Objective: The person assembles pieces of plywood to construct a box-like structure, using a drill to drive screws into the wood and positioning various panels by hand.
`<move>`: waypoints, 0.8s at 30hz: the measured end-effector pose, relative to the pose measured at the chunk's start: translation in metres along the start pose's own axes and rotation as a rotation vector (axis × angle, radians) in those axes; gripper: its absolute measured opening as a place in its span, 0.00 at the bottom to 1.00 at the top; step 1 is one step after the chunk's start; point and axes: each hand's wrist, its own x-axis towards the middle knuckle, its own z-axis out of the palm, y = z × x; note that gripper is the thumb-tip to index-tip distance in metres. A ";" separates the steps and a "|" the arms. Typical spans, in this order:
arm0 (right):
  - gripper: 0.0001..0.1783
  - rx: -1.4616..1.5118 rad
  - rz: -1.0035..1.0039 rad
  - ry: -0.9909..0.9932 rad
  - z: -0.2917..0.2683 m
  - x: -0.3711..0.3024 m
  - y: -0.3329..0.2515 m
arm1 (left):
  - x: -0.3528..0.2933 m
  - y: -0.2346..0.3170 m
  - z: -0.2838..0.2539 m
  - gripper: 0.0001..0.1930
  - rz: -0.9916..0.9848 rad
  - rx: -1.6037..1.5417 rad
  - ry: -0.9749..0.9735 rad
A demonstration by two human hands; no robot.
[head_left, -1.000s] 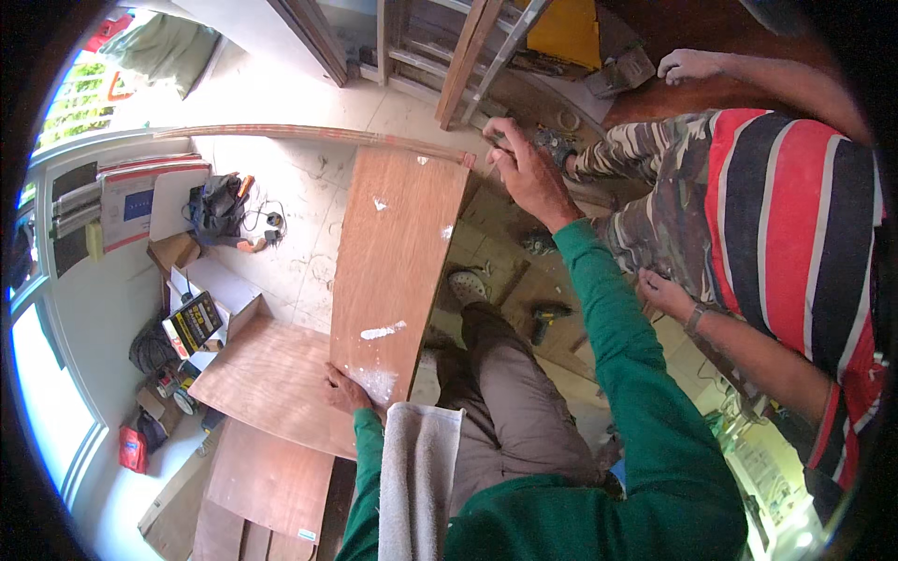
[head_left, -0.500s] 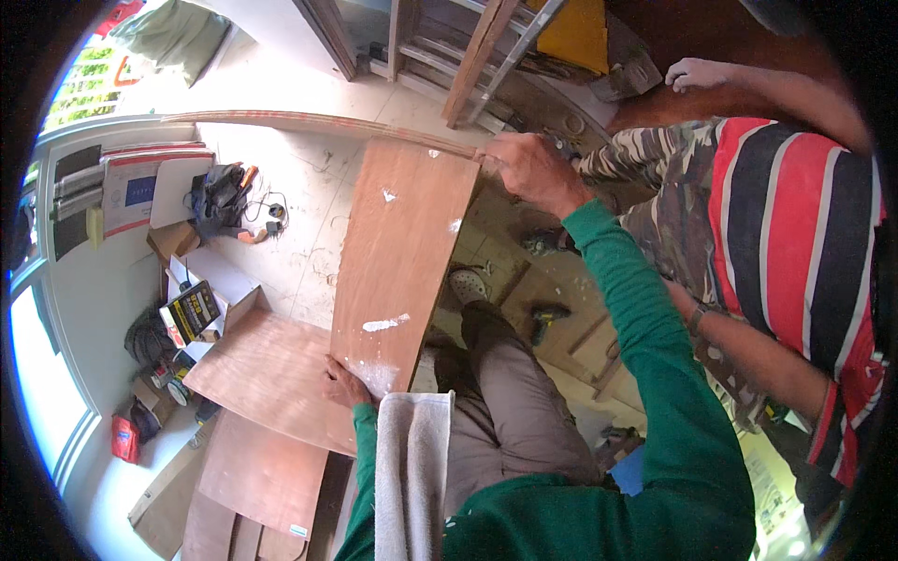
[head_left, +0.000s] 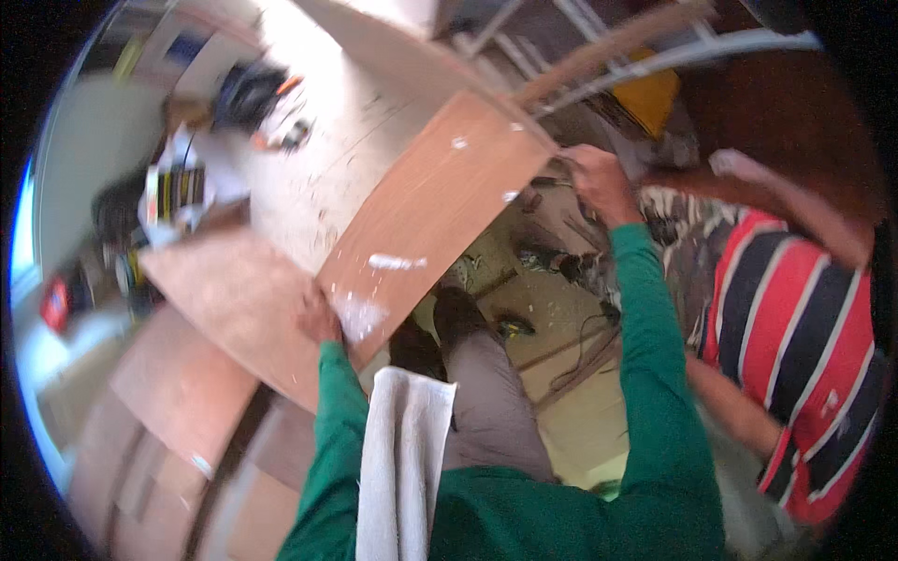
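A long plywood board [head_left: 435, 192] with white smears slants across the middle, set against a wide plywood panel [head_left: 220, 290] at its near left end and a taller plywood panel [head_left: 402, 51] at its far end. My right hand [head_left: 603, 182] is closed on the far right corner, where the long board meets the far panel. At the near left end, my left hand [head_left: 320, 313] grips the joint between the long board and the wide panel; its fingers are somewhat blurred. A pale towel-like cloth [head_left: 402, 458] hangs down in front of my green top.
A co-worker in a striped shirt [head_left: 795, 337] stands close on my right. A ladder [head_left: 645, 61] lies at the far right. More plywood sheets [head_left: 178, 393] are at the near left. Beyond are a black bag [head_left: 248, 93] and a dark power tool [head_left: 514, 325] on the floor.
My view has swung, so the whole board assembly appears turned clockwise. My right hand shows farther right and my left hand farther left and higher. Both keep their holds.
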 end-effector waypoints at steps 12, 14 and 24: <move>0.12 0.962 0.402 -0.014 0.010 0.000 -0.236 | -0.006 0.026 -0.036 0.30 0.050 0.034 0.212; 0.11 0.862 0.335 -0.082 0.040 -0.002 -0.286 | -0.006 0.015 -0.023 0.35 0.045 -0.142 0.237; 0.08 0.340 -0.617 -1.137 0.298 -0.085 -0.573 | -0.016 -0.034 -0.013 0.24 -0.043 -0.311 0.313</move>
